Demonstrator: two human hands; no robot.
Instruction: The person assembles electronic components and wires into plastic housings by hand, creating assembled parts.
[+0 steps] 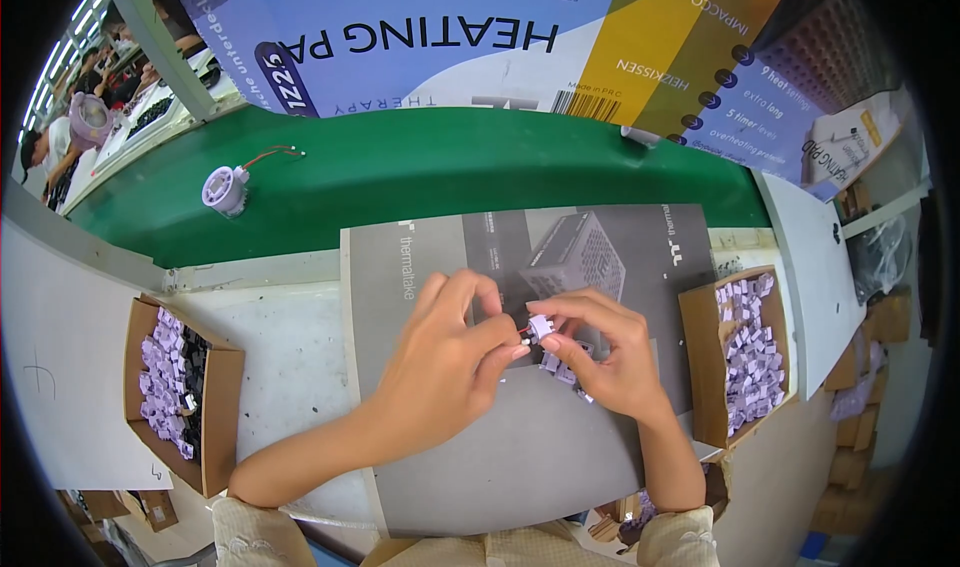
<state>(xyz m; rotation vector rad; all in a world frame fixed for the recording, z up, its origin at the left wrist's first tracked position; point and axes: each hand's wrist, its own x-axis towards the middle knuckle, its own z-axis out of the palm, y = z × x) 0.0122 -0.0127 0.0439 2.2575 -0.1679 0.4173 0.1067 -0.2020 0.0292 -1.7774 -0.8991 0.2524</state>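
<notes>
Above a grey printed cardboard sheet (440, 477), my two hands meet in the middle. My right hand (615, 357) pinches a small lavender plastic part (541, 327) between thumb and fingertips. Against its left side, my left hand (460, 342) is closed, with thumb and forefinger pinching a thin red wire (522, 332) that has a tiny white end. The fingers partly hide where wire and part meet. Several more lavender plastic pieces (560, 367) lie on the sheet just under my right hand.
Open cardboard boxes of lavender parts stand at left (225, 407) and right (705, 367); the left one also holds black pieces. On the green conveyor belt (400, 167) sits a round lavender unit (226, 189) with red wire. A large printed cardboard panel (420, 67) rises behind. Other people work far left.
</notes>
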